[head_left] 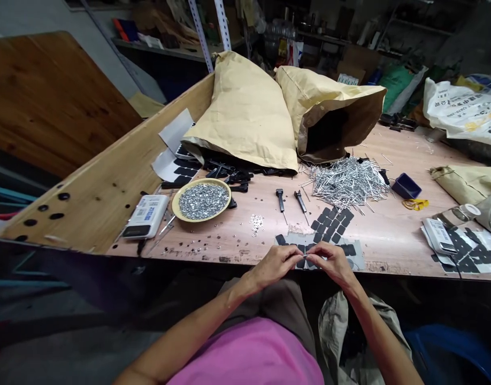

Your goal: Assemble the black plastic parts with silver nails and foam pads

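Observation:
My left hand (278, 262) and my right hand (331, 261) meet at the table's front edge, fingertips pinched. Between them shows a short, thin, pale metal pin (305, 255), its ends hidden by the fingers. Beneath the hands lies a grey backing sheet (360, 259) with black rounded stickers (347, 249). More black stickers (331, 223) lie just beyond. Two black plastic pieces with thin metal pins, one at left (281, 200) and one at right (300, 201), rest farther back. A scatter of small metal nuts (256, 223) lies left of the sheet.
A yellow bowl (176, 209) of small metal parts and a white digital scale (151, 211) stand at left. Behind are a pile of metal pins (345, 182) and two paper sacks, one full (249, 112), one gaping (321, 88). A blue box (406, 185) sits right.

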A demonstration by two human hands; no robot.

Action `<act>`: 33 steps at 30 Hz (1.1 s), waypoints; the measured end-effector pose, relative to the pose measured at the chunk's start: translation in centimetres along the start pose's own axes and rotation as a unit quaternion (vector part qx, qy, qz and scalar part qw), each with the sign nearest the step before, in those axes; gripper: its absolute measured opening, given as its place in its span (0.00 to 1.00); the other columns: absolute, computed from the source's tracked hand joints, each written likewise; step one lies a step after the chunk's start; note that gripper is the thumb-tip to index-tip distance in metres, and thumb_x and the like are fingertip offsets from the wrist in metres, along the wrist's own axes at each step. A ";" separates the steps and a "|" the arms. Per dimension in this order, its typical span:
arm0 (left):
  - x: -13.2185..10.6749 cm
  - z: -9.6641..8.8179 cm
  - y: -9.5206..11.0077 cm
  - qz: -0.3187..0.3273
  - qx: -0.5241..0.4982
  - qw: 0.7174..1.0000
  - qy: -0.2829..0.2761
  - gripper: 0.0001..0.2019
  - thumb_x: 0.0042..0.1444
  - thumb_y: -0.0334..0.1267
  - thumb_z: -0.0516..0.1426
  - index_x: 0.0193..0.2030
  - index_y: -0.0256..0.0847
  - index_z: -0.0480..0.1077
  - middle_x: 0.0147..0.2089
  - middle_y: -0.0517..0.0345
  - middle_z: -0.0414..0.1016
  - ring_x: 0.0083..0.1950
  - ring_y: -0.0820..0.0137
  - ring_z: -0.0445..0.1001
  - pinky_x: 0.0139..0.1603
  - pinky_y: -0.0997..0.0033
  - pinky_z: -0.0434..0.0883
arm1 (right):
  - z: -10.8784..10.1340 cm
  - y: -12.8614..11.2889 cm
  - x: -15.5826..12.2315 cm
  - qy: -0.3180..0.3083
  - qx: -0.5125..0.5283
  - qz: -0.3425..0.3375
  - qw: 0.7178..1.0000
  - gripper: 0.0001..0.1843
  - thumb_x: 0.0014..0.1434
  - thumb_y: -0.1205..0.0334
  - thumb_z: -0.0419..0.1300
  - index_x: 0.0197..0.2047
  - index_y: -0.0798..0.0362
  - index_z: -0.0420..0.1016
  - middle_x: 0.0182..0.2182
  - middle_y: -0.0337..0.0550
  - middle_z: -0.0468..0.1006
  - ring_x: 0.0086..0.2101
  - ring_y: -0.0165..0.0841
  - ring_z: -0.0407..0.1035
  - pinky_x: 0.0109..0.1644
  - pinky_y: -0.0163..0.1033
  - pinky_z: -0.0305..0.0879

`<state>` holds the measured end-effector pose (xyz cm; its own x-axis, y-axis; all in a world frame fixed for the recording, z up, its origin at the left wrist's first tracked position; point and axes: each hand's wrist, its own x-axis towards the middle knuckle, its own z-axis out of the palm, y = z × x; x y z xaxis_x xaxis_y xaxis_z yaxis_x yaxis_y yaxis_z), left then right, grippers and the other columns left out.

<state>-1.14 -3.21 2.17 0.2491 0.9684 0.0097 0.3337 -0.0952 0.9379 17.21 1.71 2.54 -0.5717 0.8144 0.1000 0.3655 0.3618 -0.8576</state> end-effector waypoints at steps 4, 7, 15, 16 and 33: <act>-0.3 1.1 -1.2 0.103 0.125 0.987 0.020 0.13 0.62 0.37 0.47 0.36 0.38 0.71 0.35 0.53 0.75 0.36 0.69 0.73 0.37 0.72 0.68 | 0.6 0.2 -0.8 0.011 -0.003 0.032 0.999 0.14 0.57 0.51 0.57 0.29 0.52 0.73 0.23 0.38 0.74 0.24 0.29 0.68 0.28 0.32 0.63; -0.3 1.9 -1.8 0.113 0.143 0.983 0.024 0.14 0.62 0.37 0.46 0.36 0.38 0.71 0.35 0.52 0.75 0.36 0.69 0.73 0.38 0.71 0.69 | 1.2 0.3 -1.5 0.021 -0.007 0.037 0.999 0.13 0.59 0.52 0.54 0.31 0.52 0.71 0.23 0.37 0.74 0.24 0.28 0.67 0.28 0.32 0.62; 0.1 0.6 0.0 -0.170 -0.252 0.935 -0.181 0.21 0.47 0.57 0.57 0.31 0.36 0.68 0.17 0.69 0.58 0.15 0.83 0.47 0.16 0.79 0.47 | 0.3 0.1 -2.6 0.003 -0.035 -0.091 0.995 0.12 0.61 0.54 0.54 0.34 0.51 0.74 0.29 0.41 0.78 0.30 0.30 0.72 0.34 0.32 0.67; 0.1 0.5 0.1 -0.192 -0.289 0.915 -0.205 0.23 0.44 0.58 0.58 0.31 0.36 0.68 0.18 0.70 0.58 0.14 0.84 0.45 0.16 0.79 0.44 | 0.1 0.1 -2.6 -0.002 -0.036 -0.110 0.993 0.11 0.61 0.55 0.54 0.35 0.51 0.74 0.30 0.42 0.79 0.30 0.30 0.73 0.35 0.33 0.67; 0.2 1.2 0.5 -0.205 -0.337 0.909 -0.133 0.25 0.40 0.59 0.60 0.32 0.35 0.69 0.18 0.69 0.61 0.13 0.86 0.43 0.15 0.80 0.41 | -0.1 0.2 -2.0 0.042 -0.002 -0.107 0.993 0.09 0.61 0.58 0.55 0.35 0.51 0.75 0.31 0.42 0.79 0.32 0.30 0.73 0.36 0.34 0.69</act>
<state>0.15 -3.37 2.26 0.4701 0.7926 -0.3885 -0.1627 0.5104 0.8444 18.50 0.14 2.25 -0.5726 0.7539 0.3220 0.2446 0.5320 -0.8107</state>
